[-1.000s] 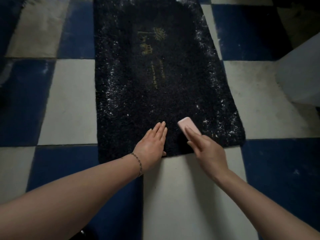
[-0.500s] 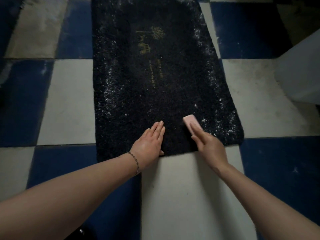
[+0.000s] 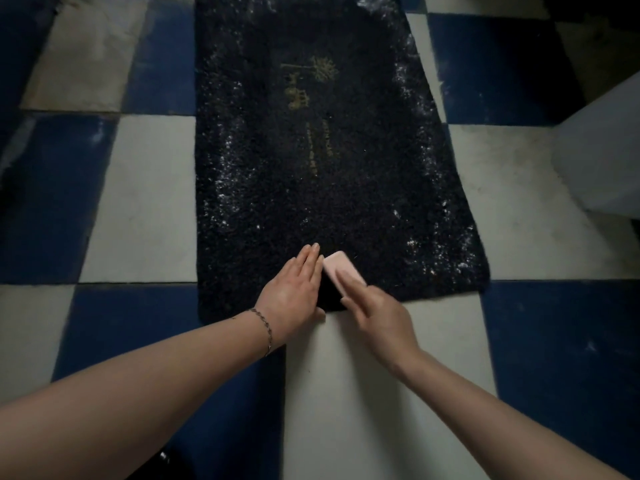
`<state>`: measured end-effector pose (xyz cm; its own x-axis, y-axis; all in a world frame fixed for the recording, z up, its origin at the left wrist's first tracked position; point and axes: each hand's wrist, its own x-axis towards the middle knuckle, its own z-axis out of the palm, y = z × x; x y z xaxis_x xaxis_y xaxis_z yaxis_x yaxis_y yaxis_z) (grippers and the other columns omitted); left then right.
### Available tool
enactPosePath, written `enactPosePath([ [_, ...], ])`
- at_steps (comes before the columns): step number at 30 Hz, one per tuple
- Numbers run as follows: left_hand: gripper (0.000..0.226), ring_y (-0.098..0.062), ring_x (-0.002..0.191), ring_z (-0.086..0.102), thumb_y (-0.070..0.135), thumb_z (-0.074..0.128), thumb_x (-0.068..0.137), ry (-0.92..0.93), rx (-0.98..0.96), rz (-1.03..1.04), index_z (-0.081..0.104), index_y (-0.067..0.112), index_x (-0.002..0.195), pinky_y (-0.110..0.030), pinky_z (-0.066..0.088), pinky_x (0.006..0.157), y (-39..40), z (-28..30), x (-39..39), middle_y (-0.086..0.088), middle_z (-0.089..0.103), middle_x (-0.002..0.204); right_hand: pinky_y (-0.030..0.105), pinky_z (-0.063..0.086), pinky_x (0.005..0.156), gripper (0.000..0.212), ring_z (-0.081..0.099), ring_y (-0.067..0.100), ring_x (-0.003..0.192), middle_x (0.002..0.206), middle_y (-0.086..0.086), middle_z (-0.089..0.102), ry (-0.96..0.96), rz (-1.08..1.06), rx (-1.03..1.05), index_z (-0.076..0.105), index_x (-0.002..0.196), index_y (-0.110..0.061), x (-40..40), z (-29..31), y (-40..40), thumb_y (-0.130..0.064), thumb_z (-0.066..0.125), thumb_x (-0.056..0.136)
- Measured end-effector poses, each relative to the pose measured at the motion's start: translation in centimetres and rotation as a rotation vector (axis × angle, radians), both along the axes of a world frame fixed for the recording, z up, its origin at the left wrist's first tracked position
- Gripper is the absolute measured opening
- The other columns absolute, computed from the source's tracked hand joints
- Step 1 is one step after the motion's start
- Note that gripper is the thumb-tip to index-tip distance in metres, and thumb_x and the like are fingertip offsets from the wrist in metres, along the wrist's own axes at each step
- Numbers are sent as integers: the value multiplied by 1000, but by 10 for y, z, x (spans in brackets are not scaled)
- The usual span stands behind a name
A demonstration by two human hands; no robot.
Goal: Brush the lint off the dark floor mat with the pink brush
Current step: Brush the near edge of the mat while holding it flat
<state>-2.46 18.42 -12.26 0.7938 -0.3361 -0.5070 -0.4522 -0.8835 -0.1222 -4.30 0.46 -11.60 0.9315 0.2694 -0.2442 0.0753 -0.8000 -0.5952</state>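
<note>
From the head view we are looking straight down at the dark floor mat [image 3: 329, 161], lying lengthwise away from us on the blue-and-white checkered floor [image 3: 138, 202]. Our left hand [image 3: 294, 289] lies flat on the mat's near edge, fingers straight and together, pinning it down. Right beside it, our right hand [image 3: 377, 306] presses the pink brush [image 3: 343, 270] onto the pile, fingers stretched along its top; the hand is blurred, so we cannot tell how the thumb wraps the side. The two hands are close together, the brush just touching the left fingertips.

How far along are we? By our reckoning, early to midway. The centre strip around the gold pattern [image 3: 311, 88] looks fairly clean, and the patch by the brush is dark. But pale lint [image 3: 228, 188] runs thick down the left side, and more lint speckles the right edge and the near right corner. Those bands, plus the far end, are what is left, we judge.

Around us, a pale grey box-like object [image 3: 602, 161] sits on the floor to the right, apart from the mat, and something dark and shiny [image 3: 162, 459] pokes in at the bottom edge. Nothing lies on the mat itself; the only thing likely to crowd the brush is our own left hand.
</note>
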Motion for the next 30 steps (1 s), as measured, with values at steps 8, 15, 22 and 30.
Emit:
enactPosePath([
  [8, 89, -31, 146, -21, 59, 25, 99, 16, 17, -7, -18, -3, 147, -42, 3, 122, 3, 4, -1, -20, -27, 154, 36, 48, 60, 50, 62, 22, 78, 95, 1, 65, -57, -100, -77, 37, 132, -54, 9, -6, -47, -35, 57, 90],
  [15, 89, -30, 145, -22, 59, 25, 99, 46, -3, 4, -19, -2, 147, -42, 4, 122, 2, 9, 0, -18, -28, 155, 35, 50, 64, 48, 62, 19, 83, 106, -1, 66, -17, -232, -34, 39, 133, -52, 5, -2, -56, -33, 56, 92],
  [22, 70, -29, 146, -21, 36, 25, 106, 32, -25, 24, -17, 0, 149, -39, 0, 122, 2, 7, 1, -18, -26, 156, 35, 47, 61, 53, 61, 22, 75, 87, -1, 61, -25, 68, -16, 35, 132, -57, -31, 1, -7, -37, 58, 89],
  [30, 86, -26, 146, -21, 56, 30, 100, 72, -28, 56, -18, 3, 149, -38, 0, 122, 3, 11, 0, -14, -27, 156, 36, 51, 63, 51, 62, 18, 83, 107, -2, 66, 18, -180, -162, 27, 130, -61, -6, 3, -89, -36, 53, 93],
])
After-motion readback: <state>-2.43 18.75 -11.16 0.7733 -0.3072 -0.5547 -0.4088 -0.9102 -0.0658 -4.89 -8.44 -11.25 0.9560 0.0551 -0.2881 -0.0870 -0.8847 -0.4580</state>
